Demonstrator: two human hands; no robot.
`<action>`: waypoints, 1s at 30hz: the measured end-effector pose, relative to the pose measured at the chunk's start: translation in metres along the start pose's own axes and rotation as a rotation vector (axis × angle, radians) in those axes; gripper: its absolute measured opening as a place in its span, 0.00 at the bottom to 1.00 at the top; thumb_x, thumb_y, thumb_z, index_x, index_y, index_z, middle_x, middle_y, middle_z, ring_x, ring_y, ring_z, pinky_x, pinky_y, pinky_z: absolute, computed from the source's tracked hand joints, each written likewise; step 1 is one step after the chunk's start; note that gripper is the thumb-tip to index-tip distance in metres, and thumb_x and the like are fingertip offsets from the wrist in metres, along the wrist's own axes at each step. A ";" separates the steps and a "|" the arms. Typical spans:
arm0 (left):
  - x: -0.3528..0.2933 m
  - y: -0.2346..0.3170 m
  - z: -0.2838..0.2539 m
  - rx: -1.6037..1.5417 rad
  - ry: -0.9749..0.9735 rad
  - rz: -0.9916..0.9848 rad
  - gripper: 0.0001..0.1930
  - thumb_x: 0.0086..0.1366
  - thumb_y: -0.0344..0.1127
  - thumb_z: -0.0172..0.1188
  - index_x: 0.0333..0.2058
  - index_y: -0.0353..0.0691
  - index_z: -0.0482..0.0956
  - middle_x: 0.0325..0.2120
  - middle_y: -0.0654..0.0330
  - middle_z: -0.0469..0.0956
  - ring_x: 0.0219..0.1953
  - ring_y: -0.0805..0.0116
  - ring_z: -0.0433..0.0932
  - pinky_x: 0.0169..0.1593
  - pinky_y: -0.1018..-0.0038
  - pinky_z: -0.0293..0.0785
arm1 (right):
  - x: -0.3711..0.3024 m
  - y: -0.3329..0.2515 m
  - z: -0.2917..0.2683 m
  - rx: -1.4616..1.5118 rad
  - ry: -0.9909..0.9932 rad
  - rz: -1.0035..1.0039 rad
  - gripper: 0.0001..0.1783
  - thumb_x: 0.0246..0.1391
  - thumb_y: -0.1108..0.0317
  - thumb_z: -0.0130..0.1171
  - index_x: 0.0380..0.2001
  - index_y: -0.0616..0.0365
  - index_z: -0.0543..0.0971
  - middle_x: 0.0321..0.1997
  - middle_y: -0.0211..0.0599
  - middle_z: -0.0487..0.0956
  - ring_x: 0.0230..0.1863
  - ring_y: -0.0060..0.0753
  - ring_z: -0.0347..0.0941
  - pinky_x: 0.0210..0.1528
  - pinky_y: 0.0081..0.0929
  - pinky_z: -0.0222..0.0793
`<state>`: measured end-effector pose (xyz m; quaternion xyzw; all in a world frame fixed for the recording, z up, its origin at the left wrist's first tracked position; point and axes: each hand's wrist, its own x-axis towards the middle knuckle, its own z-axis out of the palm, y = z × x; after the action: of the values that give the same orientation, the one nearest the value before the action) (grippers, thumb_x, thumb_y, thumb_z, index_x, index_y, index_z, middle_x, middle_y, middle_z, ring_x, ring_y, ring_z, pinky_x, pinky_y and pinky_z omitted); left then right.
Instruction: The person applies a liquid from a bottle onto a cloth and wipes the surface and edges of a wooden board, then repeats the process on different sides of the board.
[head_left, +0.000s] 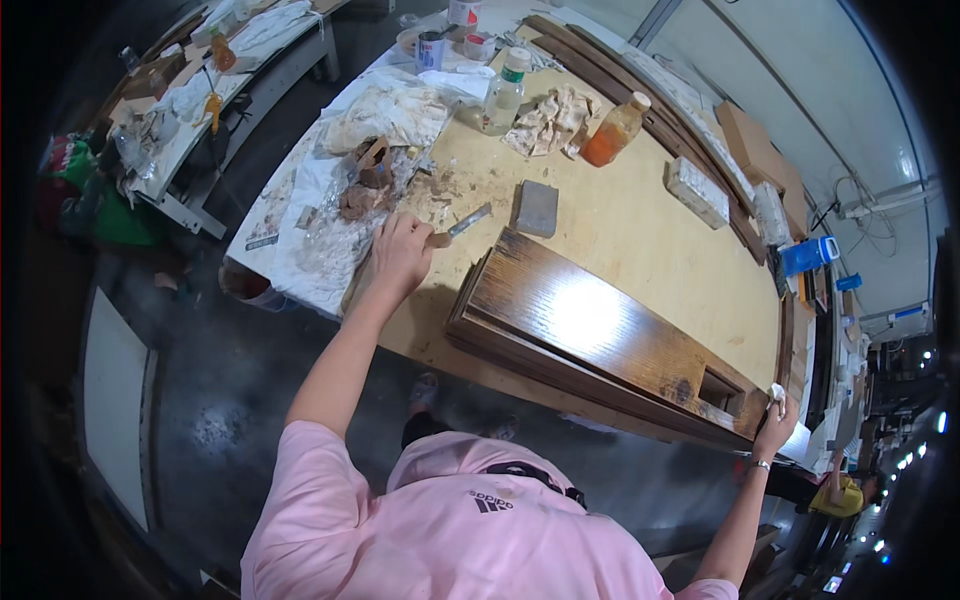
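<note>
My left hand (402, 252) is at the table's left side, fingers curled at the wooden handle end of a small putty knife (468, 219). The knife's metal blade points away to the right over the tabletop. My right hand (775, 430) is closed at the right end of a stack of dark brown wooden boards (570, 305), with a small white wad (777, 392), perhaps cloth or paper, showing at its fingers. The top board is glossy and has a rectangular cutout near that end. A grey sanding block (536, 208) lies just beyond the stack.
Brown putty lumps (365, 195) sit on plastic beside my left hand. Farther back stand a clear bottle (503, 92), crumpled paper (553, 120), a bottle of orange liquid (616, 130) and a can (430, 50). A wrapped white block (697, 192) lies near long dark strips (650, 110).
</note>
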<state>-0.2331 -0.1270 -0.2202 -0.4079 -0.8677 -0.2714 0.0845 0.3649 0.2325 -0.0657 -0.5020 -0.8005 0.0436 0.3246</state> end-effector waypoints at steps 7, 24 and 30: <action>0.054 0.027 0.031 0.056 -0.008 0.106 0.11 0.52 0.36 0.65 0.36 0.47 0.85 0.38 0.60 0.79 0.49 0.61 0.72 0.51 0.56 0.61 | 0.001 -0.010 -0.002 -0.072 0.021 -0.036 0.14 0.53 0.77 0.53 0.43 0.64 0.80 0.43 0.43 0.78 0.47 0.43 0.73 0.54 0.35 0.66; 0.137 -0.056 0.071 0.099 -0.144 -0.105 0.14 0.64 0.44 0.56 0.42 0.43 0.82 0.33 0.48 0.84 0.35 0.46 0.82 0.38 0.56 0.76 | -0.005 -0.045 0.003 -0.230 0.188 0.045 0.11 0.50 0.61 0.57 0.34 0.51 0.84 0.37 0.40 0.79 0.45 0.49 0.73 0.49 0.43 0.69; 0.134 0.095 -0.093 -0.836 0.090 0.057 0.03 0.70 0.28 0.57 0.38 0.35 0.76 0.30 0.68 0.75 0.31 0.82 0.67 0.37 0.81 0.64 | -0.006 -0.035 0.001 -0.152 0.242 0.050 0.10 0.49 0.65 0.57 0.33 0.49 0.84 0.37 0.37 0.80 0.46 0.46 0.74 0.50 0.41 0.70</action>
<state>-0.2566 -0.0391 -0.0547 -0.4186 -0.6667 -0.6152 -0.0428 0.3389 0.2108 -0.0553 -0.5465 -0.7438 -0.0699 0.3784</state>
